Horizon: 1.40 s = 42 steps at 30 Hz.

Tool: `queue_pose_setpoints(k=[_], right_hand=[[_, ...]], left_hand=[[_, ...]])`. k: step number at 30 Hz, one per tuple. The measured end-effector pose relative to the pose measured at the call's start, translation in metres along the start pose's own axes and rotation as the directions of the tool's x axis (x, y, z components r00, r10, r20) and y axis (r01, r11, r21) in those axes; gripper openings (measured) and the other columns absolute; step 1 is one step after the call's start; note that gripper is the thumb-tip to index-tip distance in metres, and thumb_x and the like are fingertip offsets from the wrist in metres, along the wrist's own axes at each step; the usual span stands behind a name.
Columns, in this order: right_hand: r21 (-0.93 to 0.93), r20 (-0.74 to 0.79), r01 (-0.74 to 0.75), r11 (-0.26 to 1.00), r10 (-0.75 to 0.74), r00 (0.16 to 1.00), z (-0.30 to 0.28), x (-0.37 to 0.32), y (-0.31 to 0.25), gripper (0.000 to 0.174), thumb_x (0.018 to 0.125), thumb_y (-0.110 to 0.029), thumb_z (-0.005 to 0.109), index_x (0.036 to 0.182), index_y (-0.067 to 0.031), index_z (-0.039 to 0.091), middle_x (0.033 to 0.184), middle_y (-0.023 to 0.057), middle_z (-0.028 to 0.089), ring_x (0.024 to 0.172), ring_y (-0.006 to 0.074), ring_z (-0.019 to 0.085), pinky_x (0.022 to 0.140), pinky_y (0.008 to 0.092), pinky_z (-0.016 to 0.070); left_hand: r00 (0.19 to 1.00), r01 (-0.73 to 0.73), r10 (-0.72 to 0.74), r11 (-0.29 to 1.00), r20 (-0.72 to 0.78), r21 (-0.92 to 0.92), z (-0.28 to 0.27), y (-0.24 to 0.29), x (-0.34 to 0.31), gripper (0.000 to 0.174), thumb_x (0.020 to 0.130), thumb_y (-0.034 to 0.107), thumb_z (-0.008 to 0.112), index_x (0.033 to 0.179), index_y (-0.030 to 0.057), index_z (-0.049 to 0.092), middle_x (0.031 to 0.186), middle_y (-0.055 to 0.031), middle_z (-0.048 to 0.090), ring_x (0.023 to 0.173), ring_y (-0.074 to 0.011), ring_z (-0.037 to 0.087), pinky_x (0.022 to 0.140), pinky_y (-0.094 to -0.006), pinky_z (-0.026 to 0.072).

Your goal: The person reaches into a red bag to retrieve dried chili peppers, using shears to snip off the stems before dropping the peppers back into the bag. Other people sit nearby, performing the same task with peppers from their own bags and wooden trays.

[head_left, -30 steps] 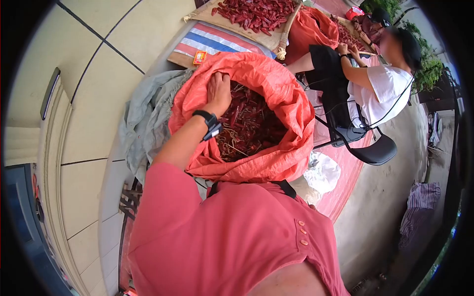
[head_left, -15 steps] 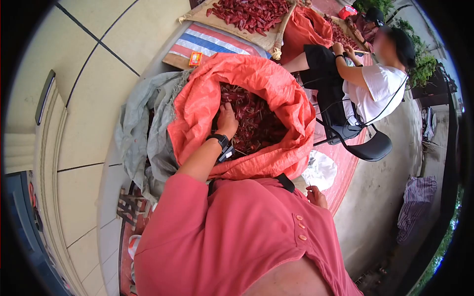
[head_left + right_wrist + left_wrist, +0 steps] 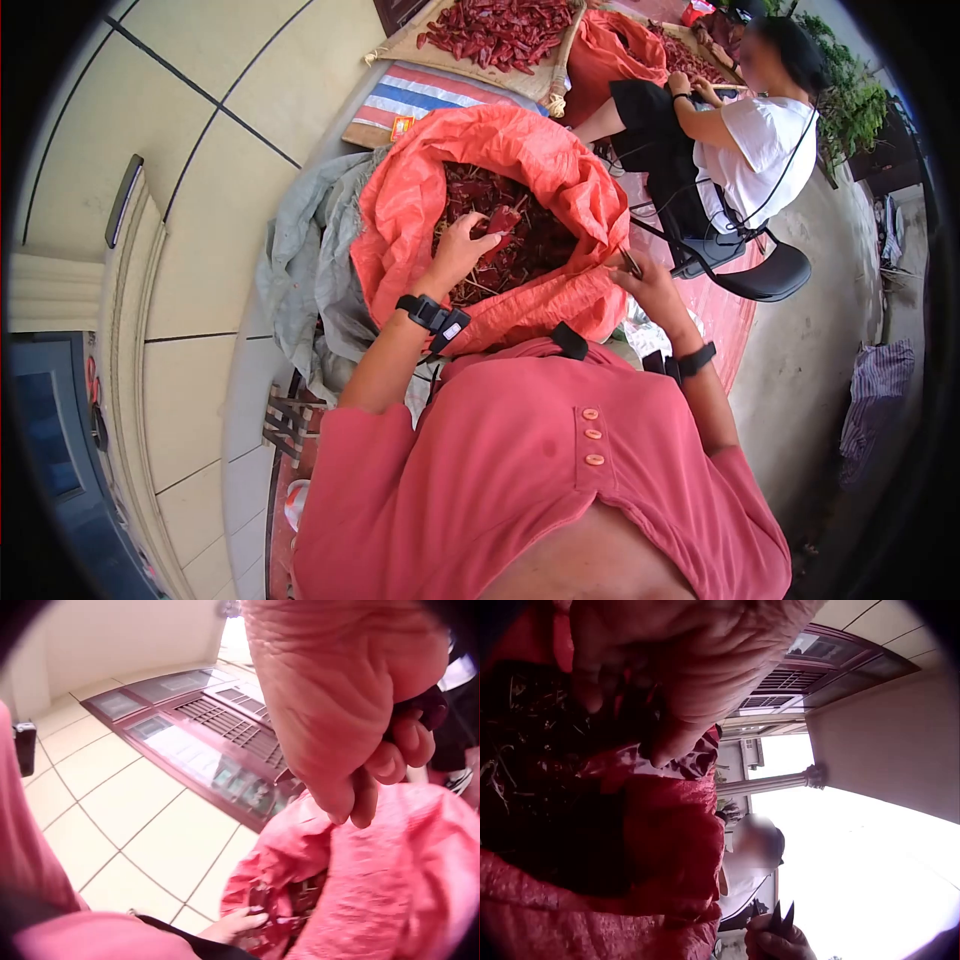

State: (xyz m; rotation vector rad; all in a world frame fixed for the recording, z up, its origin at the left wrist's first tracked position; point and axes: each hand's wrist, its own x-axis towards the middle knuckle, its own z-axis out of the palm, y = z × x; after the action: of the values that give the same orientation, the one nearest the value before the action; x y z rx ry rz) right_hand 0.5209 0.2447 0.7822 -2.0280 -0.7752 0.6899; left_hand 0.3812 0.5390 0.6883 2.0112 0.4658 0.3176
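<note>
A coral-red sack (image 3: 400, 170) with a rolled rim holds dried red chillies and stems (image 3: 470, 185). Over its opening, my left hand (image 3: 458, 255) pinches a few red chillies (image 3: 500, 222) between thumb and fingers; this hand fills the top of the left wrist view (image 3: 697, 652). At the sack's right rim is my right hand (image 3: 652, 288), its fingers curled round scissors (image 3: 632, 263). Two pointed blades (image 3: 782, 918) stand apart in the left wrist view. Dark handles (image 3: 429, 709) show within the right hand's grip (image 3: 337, 705) in the right wrist view.
Grey-green sacking (image 3: 300, 260) lies left of the sack. Beyond stand a woven tray (image 3: 410, 52) of chillies and a striped bag (image 3: 430, 92). A person in a white top (image 3: 765, 150) sits at the right on a black chair (image 3: 770, 275), near another red sack (image 3: 610, 45).
My left hand has risen from among the chillies, now holding a few. My right hand has come up from beside my waist to the sack's right rim, with scissors in it.
</note>
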Motion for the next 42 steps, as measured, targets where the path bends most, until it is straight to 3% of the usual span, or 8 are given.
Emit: queue_pose_setpoints(k=[8,12,19,25,28,32,35,42], right_hand=[[0.592,0.129,-0.13,0.795,0.066,0.989,0.067,0.08,-0.046,0.014,0.087,-0.016,0.068,0.097,-0.0065,0.065,0.069,-0.0064,0.053,0.052,0.0039,0.039,0.047,0.0213,0.0306],[0.558,0.074,-0.064,0.827,0.026,0.997,0.083,0.081,-0.04,0.009,0.087,-0.016,0.069,0.089,-0.0081,0.065,0.064,-0.0073,0.051,0.049,0.0028,0.036,0.044,0.0207,0.0264],[0.612,-0.016,0.153,0.776,-0.181,0.983,0.108,0.087,-0.039,0.006,0.088,-0.009,0.066,0.086,-0.0042,0.062,0.072,-0.0043,0.054,0.06,0.0054,0.051,0.054,0.022,0.0422],[-0.03,-0.233,0.627,0.778,-0.616,0.753,0.099,0.072,-0.048,0.007,0.084,-0.004,0.065,0.09,-0.0075,0.062,0.087,0.0033,0.059,0.067,0.0165,0.06,0.061,0.0287,0.0496],[-0.509,-0.04,0.609,0.608,-0.724,0.689,0.087,0.056,-0.069,0.009,0.083,-0.005,0.064,0.09,-0.0085,0.06,0.088,0.006,0.059,0.069,0.0199,0.061,0.064,0.0308,0.05],[0.116,-0.161,0.447,0.887,-0.427,0.89,0.096,0.056,-0.066,0.007,0.09,-0.013,0.061,0.09,-0.0079,0.056,0.075,0.0031,0.055,0.066,0.0144,0.058,0.056,0.0303,0.0473],[0.571,-0.009,0.232,0.788,-0.277,0.961,0.088,0.049,-0.083,0.012,0.093,-0.017,0.061,0.086,-0.008,0.056,0.066,-0.0008,0.051,0.056,0.0104,0.05,0.049,0.0264,0.0412],[0.81,0.39,-0.299,0.505,-0.082,0.917,0.07,0.048,-0.081,0.012,0.094,-0.018,0.06,0.088,-0.0083,0.056,0.063,-0.0051,0.047,0.045,0.0035,0.037,0.042,0.0196,0.0286]], left_hand=[[0.997,0.038,-0.027,0.988,0.077,-0.152,0.004,0.037,-0.007,0.036,0.077,0.023,0.072,0.105,0.0029,0.062,0.101,-0.0154,0.062,0.092,-0.0296,0.062,0.082,-0.0371,0.0478],[0.959,-0.112,0.225,0.859,-0.172,0.5,0.004,0.048,-0.028,0.056,0.075,0.021,0.073,0.126,0.0106,0.052,0.115,-0.0149,0.058,0.107,-0.0315,0.056,0.094,-0.0414,0.0411],[0.958,-0.211,0.226,0.972,-0.178,0.1,0.027,0.064,-0.019,0.057,0.082,0.016,0.07,0.13,0.0008,0.044,0.124,-0.0194,0.055,0.114,-0.0335,0.053,0.096,-0.0398,0.0419],[0.99,-0.114,0.108,0.992,-0.093,-0.061,0.03,0.067,-0.025,0.022,0.09,0.013,0.061,0.106,-0.0007,0.056,0.093,-0.0141,0.065,0.087,-0.0277,0.064,0.077,-0.0337,0.0482],[0.992,0.041,0.001,0.94,0.124,-0.339,0.027,0.06,-0.023,0.017,0.093,0.016,0.056,0.1,0.0003,0.058,0.084,-0.0071,0.064,0.072,-0.0151,0.059,0.067,-0.0279,0.0463],[0.976,0.065,0.017,0.928,0.218,-0.366,0.021,0.064,-0.029,0.021,0.096,0.021,0.053,0.094,0.0013,0.059,0.078,-0.0031,0.06,0.067,-0.0091,0.052,0.062,-0.0264,0.0437],[0.978,-0.049,0.087,0.978,0.188,-0.201,0.002,0.084,-0.042,0.025,0.096,0.025,0.053,0.093,0.0008,0.058,0.073,-0.0052,0.059,0.064,-0.0126,0.053,0.061,-0.0289,0.044],[0.946,-0.27,0.28,0.96,0.165,-0.078,-0.021,0.105,-0.051,0.028,0.095,0.027,0.056,0.095,-0.0009,0.058,0.068,-0.0109,0.054,0.06,-0.0184,0.051,0.06,-0.0329,0.0436]])
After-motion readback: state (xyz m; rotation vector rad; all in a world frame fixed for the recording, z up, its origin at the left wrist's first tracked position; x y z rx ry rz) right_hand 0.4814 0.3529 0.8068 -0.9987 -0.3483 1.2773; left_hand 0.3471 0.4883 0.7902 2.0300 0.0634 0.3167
